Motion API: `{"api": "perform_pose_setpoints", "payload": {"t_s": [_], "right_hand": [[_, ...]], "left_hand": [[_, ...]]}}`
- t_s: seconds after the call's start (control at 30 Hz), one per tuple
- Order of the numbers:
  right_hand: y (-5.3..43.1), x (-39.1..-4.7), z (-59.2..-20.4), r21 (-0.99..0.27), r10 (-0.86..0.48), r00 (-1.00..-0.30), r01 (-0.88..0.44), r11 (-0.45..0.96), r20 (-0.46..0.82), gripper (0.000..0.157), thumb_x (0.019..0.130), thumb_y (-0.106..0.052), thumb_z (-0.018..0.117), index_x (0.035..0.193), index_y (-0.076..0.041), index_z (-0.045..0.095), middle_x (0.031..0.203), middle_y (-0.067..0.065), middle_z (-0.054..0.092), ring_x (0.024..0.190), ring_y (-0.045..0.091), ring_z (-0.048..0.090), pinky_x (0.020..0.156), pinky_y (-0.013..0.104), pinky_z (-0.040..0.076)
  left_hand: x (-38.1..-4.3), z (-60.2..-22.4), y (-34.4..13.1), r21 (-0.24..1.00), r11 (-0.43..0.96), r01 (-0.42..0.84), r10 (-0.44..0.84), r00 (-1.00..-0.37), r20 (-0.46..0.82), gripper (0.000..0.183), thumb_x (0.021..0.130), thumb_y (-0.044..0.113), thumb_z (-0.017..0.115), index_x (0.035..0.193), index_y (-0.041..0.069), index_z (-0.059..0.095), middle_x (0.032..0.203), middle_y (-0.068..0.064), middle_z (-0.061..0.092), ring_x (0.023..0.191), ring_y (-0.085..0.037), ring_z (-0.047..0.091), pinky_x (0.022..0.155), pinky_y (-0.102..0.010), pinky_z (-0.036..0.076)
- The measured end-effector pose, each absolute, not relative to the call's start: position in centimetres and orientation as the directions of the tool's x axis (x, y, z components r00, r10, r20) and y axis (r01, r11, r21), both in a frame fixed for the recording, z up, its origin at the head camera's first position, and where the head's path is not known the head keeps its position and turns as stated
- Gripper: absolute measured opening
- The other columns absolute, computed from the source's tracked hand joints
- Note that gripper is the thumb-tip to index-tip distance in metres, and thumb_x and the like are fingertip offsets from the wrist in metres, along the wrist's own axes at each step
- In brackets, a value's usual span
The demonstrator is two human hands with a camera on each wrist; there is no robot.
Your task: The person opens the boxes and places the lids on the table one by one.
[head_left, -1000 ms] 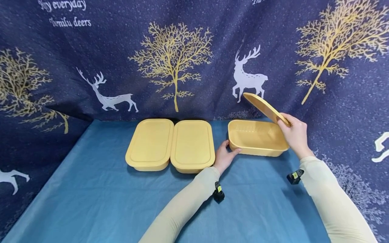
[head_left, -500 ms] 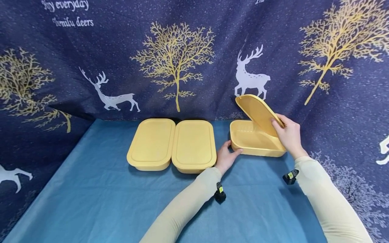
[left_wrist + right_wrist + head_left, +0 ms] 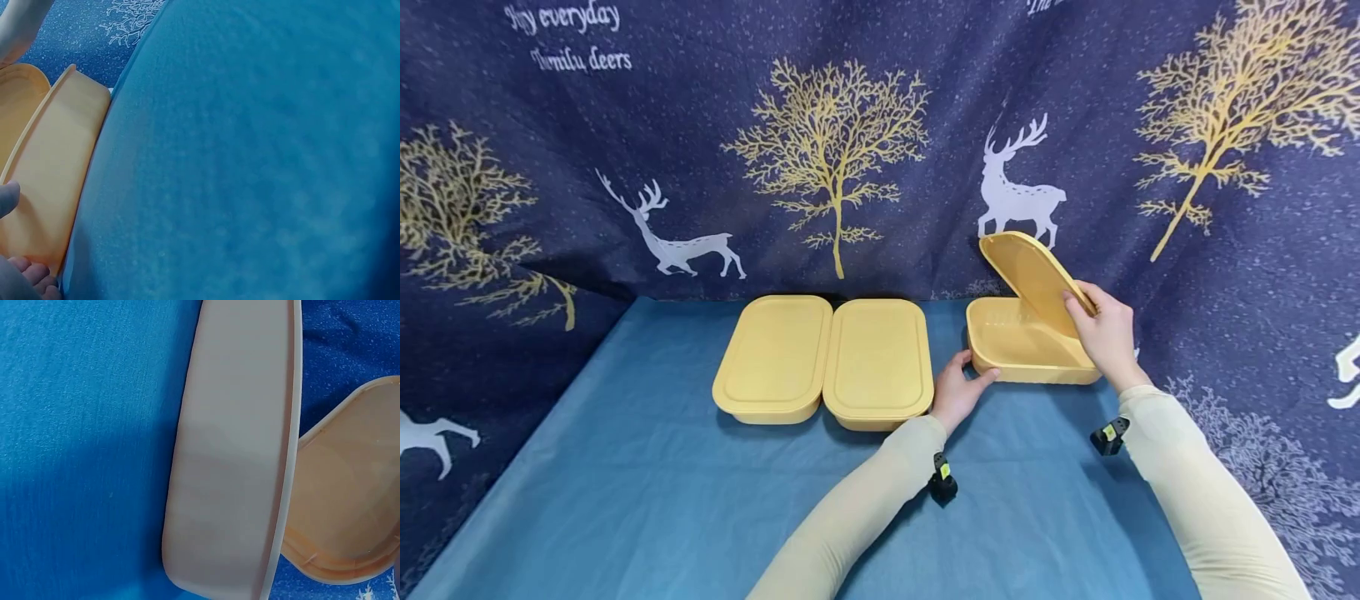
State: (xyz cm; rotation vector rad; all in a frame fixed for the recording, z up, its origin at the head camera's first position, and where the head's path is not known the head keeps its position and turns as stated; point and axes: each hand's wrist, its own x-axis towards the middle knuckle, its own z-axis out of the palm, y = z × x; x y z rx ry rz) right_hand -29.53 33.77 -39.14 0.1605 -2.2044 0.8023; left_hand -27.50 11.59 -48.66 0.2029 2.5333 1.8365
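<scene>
A yellow food container [image 3: 1037, 373] stands uncovered on the right of the cloth, and its visible interior holds nothing. My left hand [image 3: 957, 392] grips its near left corner, thumb on the front wall and fingers around the side. In the left wrist view, thumb and fingertips show against the container's wall [image 3: 53, 156]. Over the container's right part, my right hand [image 3: 1107, 333] pinches the matching yellow lid [image 3: 1033, 271] by its right edge. The lid tilts steeply, underside toward the left, its lower edge down inside the rim. The right wrist view shows the lid [image 3: 353, 481] beyond the container's long wall.
Two lidded yellow containers, the left one [image 3: 777, 354] and the right one [image 3: 878, 358], stand side by side left of my left hand. Blue cloth [image 3: 700, 500] covers the table. A dark blue printed curtain [image 3: 895, 225] hangs right behind the containers.
My right hand has moved left, bringing the lid down from above the container's back right to a steep tilt inside it. The left hand keeps its hold on the corner.
</scene>
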Motion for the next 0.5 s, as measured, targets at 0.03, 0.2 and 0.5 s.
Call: {"api": "perform_pose_setpoints", "payload": {"t_s": [0.03,0.2,0.5], "right_hand": [[33.8,-29.4,-39.1,-0.497,0.14,-0.691,-0.35,0.794,0.71,0.026,0.089,-0.027,0.063,0.107,-0.008,0.069,0.094,0.011,0.068,0.074,0.018,0.058,0.063,0.009,0.034],[34.0,-28.8,-38.7,-0.517,0.176,-0.673,-0.348,0.782,0.719,0.026,0.088,-0.025,0.065,0.107,-0.008,0.07,0.092,0.012,0.068,0.07,0.004,0.053,0.062,0.01,0.034],[34.2,-27.8,-38.0,-0.536,0.197,-0.661,-0.358,0.765,0.724,0.027,0.087,-0.028,0.066,0.107,-0.01,0.071,0.091,0.009,0.069,0.066,-0.006,0.049,0.058,0.01,0.035]], "left_hand": [[-27.5,-48.7,11.6,0.946,0.308,0.103,0.113,-0.991,0.071,0.064,0.081,0.043,0.07,0.133,0.011,0.05,0.129,-0.002,0.053,0.12,-0.014,0.046,0.097,-0.029,0.037],[-27.8,-48.7,11.4,0.945,0.31,0.107,0.147,-0.987,0.063,0.066,0.082,0.044,0.069,0.135,0.011,0.047,0.131,-0.001,0.051,0.121,-0.013,0.045,0.098,-0.029,0.036],[-27.7,-48.9,11.2,0.954,0.281,0.108,0.158,-0.985,0.065,0.068,0.081,0.042,0.07,0.136,0.012,0.044,0.131,-0.002,0.05,0.122,-0.014,0.044,0.099,-0.031,0.035]]}}
